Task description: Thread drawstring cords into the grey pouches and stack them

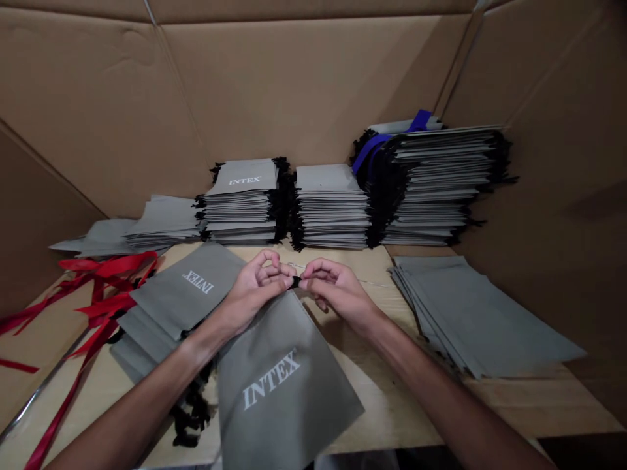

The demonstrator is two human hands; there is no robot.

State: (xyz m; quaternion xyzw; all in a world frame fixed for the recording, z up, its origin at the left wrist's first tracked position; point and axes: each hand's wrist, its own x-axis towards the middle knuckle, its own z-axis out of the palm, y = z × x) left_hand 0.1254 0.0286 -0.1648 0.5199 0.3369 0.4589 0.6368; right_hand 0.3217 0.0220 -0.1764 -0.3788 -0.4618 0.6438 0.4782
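Note:
A grey fabric bag (289, 391) with white INTEX print hangs tilted below my hands, its lower part over the table's front edge. My left hand (262, 281) pinches a short black cord (296, 281) at the bag's top corner, thumb against fingers. Close beside it, my right hand (336, 284) is closed on the same black cord from the other side. A thin pale wire-like piece (296, 265) shows between the two hands; which fingers touch it I cannot tell. Left of my hands lies a fanned pile of grey INTEX bags (189, 287), partly under my left forearm.
Tall stacks of grey bags with black cord ends (240, 209) line the back cardboard wall (313, 85). Red ribbons (105, 287) lie loose at left, and a blue strap (377, 147) wraps the right stack. Loose grey sheets (480, 313) lie at right on the wooden table (529, 398).

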